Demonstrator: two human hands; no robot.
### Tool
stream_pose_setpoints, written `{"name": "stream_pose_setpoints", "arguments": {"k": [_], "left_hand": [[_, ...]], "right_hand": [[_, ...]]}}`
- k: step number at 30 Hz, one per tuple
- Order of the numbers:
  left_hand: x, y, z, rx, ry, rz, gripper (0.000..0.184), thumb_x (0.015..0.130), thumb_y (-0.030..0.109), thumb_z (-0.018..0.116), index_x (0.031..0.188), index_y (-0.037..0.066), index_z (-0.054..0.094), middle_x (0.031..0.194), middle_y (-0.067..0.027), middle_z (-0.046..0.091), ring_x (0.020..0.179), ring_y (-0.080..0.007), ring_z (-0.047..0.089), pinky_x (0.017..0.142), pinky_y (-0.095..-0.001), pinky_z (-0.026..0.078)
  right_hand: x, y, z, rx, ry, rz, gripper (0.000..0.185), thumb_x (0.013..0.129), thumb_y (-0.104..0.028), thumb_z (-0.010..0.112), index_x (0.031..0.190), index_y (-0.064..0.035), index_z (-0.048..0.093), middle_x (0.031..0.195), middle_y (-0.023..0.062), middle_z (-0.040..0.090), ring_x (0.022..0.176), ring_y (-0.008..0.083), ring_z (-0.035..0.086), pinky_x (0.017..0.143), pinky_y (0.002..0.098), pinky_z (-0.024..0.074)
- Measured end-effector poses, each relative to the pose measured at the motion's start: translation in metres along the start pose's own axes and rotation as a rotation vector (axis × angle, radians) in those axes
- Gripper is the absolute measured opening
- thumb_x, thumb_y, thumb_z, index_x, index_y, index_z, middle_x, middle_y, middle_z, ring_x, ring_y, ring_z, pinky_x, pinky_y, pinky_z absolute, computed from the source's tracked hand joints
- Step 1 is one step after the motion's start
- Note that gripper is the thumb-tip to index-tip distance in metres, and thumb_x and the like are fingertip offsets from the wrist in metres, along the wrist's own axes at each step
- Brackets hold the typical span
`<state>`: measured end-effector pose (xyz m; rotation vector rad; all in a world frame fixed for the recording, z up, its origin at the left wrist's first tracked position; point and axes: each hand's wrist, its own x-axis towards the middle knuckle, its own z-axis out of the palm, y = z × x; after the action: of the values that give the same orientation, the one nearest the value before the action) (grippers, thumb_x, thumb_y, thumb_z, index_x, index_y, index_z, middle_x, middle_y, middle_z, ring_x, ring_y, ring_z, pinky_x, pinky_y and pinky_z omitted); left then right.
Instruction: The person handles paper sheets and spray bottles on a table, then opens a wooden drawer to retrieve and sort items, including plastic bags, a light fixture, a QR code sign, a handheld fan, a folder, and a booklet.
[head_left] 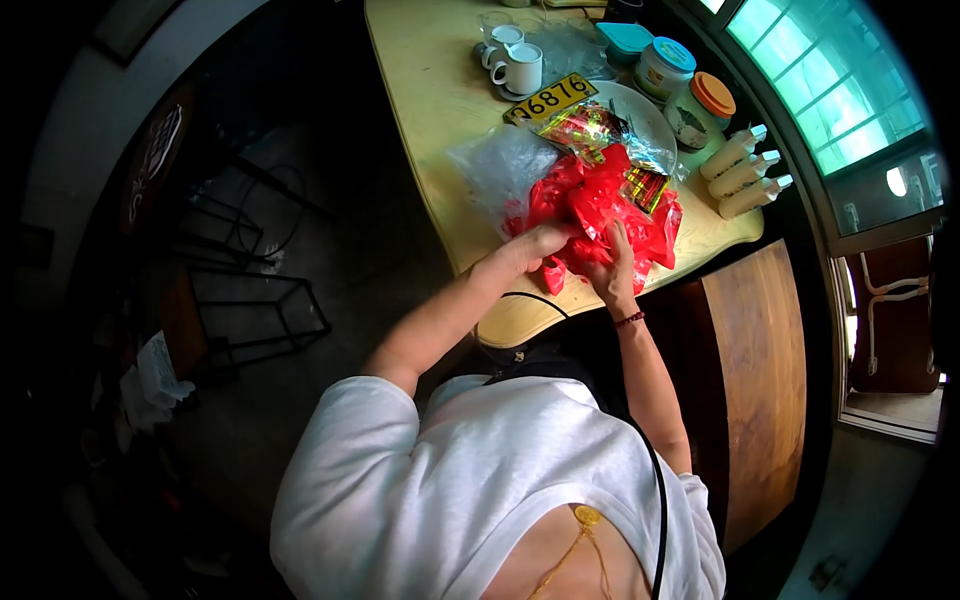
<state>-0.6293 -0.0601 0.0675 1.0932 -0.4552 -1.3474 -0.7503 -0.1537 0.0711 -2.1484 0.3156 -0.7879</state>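
A crumpled red plastic bag [607, 190] lies near the front edge of the table, with both my hands at its near side. My left hand [548, 243] grips the bag from the left, its fingertips hidden in the folds. On the right, my right hand [614, 270] holds the bag with its thumb pointing up; its other fingers are partly covered by red plastic. Shiny gold-and-red packets [645, 188] show at the bag's right side, and more packets [580, 128] lie behind it. Clear plastic wrapping [505, 165] touches the bag's left side.
On the pale wooden table [425, 110] are white mugs [520, 70], a yellow number plate [550, 98], a white plate [645, 108], a blue-lidded jar [665, 68], an orange-lidded jar [700, 108] and several cream bottles [742, 170]. A wooden seat [762, 380] stands at right.
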Motion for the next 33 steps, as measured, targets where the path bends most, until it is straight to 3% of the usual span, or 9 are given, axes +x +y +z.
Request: {"name": "stream_pose_setpoints", "arguments": {"k": [4, 9, 13, 17, 20, 25, 29, 31, 33], "left_hand": [[-0.019, 0.008, -0.034, 0.239, 0.347, -0.065, 0.042, 0.082, 0.031, 0.055, 0.108, -0.001, 0.050, 0.107, -0.0152, 0.054, 0.095, -0.0231, 0.054, 0.079, -0.0344, 0.043], [-0.035, -0.021, -0.030, 1.484, 0.915, 0.500, 0.030, 0.076, 0.023, 0.062, 0.097, 0.004, 0.052, 0.102, -0.0124, 0.051, 0.102, -0.0275, 0.045, 0.081, -0.0450, 0.035], [-0.006, -0.044, -0.069, 1.685, 0.903, 0.487, 0.016, 0.074, 0.014, 0.060, 0.083, 0.003, 0.053, 0.093, -0.0112, 0.053, 0.094, -0.0292, 0.047, 0.074, -0.0447, 0.036], [-0.004, -0.011, -0.097, 0.703, 0.882, 0.600, 0.013, 0.083, 0.015, 0.054, 0.082, 0.003, 0.055, 0.056, -0.0044, 0.050, 0.050, -0.0167, 0.051, 0.049, -0.0274, 0.041], [-0.026, 0.047, -0.082, 0.302, 0.734, 0.542, 0.013, 0.087, 0.017, 0.052, 0.087, 0.005, 0.057, 0.065, 0.0012, 0.052, 0.057, -0.0044, 0.048, 0.051, -0.0196, 0.039], [-0.014, 0.058, -0.058, 0.478, 0.743, 0.621, 0.018, 0.088, 0.016, 0.050, 0.096, 0.002, 0.057, 0.063, 0.0001, 0.052, 0.056, -0.0056, 0.048, 0.051, -0.0199, 0.038], [-0.021, 0.054, -0.043, 0.686, 0.841, 0.708, 0.022, 0.089, 0.014, 0.045, 0.104, 0.002, 0.056, 0.060, 0.0003, 0.048, 0.053, -0.0044, 0.042, 0.048, -0.0189, 0.034], [-0.028, 0.043, -0.035, 0.535, 0.773, 0.561, 0.023, 0.091, 0.017, 0.046, 0.105, 0.003, 0.056, 0.062, 0.0027, 0.046, 0.052, -0.0018, 0.038, 0.045, -0.0159, 0.032], [-0.028, 0.030, -0.019, 0.479, 0.695, 0.540, 0.023, 0.091, 0.017, 0.046, 0.106, 0.003, 0.055, 0.062, 0.0028, 0.046, 0.051, -0.0018, 0.037, 0.045, -0.0158, 0.031]], "right_hand": [[0.015, 0.019, 0.028, 0.690, -0.004, 0.404, 0.039, 0.070, 0.009, 0.057, 0.107, 0.0004, 0.051, 0.101, 0.0121, 0.059, 0.088, 0.0207, 0.058, 0.074, 0.0294, 0.0482], [0.017, 0.062, 0.042, 0.657, -0.050, 0.489, 0.047, 0.071, 0.013, 0.056, 0.115, -0.0003, 0.047, 0.099, 0.0080, 0.059, 0.085, 0.0165, 0.058, 0.073, 0.0274, 0.0494], [0.018, 0.105, 0.037, 0.468, -0.089, 0.389, 0.050, 0.070, 0.013, 0.057, 0.117, 0.0007, 0.045, 0.110, 0.0086, 0.052, 0.095, 0.0185, 0.054, 0.080, 0.0292, 0.0476], [0.016, 0.117, 0.022, 0.707, -0.071, 0.449, 0.055, 0.068, 0.014, 0.057, 0.120, 0.0021, 0.042, 0.116, 0.0103, 0.048, 0.100, 0.0197, 0.052, 0.083, 0.0291, 0.0457], [0.013, 0.101, 0.018, 0.766, -0.037, 0.380, 0.052, 0.068, 0.012, 0.058, 0.118, 0.0028, 0.044, 0.117, 0.0118, 0.047, 0.103, 0.0197, 0.051, 0.083, 0.0287, 0.0449], [0.067, 0.029, 0.043, 0.543, -0.447, 0.145, 0.042, 0.068, 0.009, 0.059, 0.109, -0.0003, 0.053, 0.114, 0.0118, 0.051, 0.106, 0.0250, 0.049, 0.090, 0.0340, 0.0411], [0.111, 0.045, 0.107, 1.335, -0.457, 0.707, 0.027, 0.071, -0.005, 0.063, 0.096, -0.0002, 0.057, 0.106, 0.0178, 0.055, 0.096, 0.0300, 0.055, 0.083, 0.0358, 0.0447], [0.124, 0.098, 0.143, 0.265, -0.438, 0.140, 0.022, 0.074, -0.021, 0.061, 0.085, -0.0013, 0.062, 0.086, 0.0200, 0.061, 0.083, 0.0330, 0.060, 0.071, 0.0352, 0.0481], [0.146, 0.086, 0.145, -0.126, -0.394, 0.233, 0.022, 0.075, -0.020, 0.059, 0.085, -0.0006, 0.061, 0.079, 0.0161, 0.061, 0.068, 0.0303, 0.060, 0.060, 0.0358, 0.0471]]}}
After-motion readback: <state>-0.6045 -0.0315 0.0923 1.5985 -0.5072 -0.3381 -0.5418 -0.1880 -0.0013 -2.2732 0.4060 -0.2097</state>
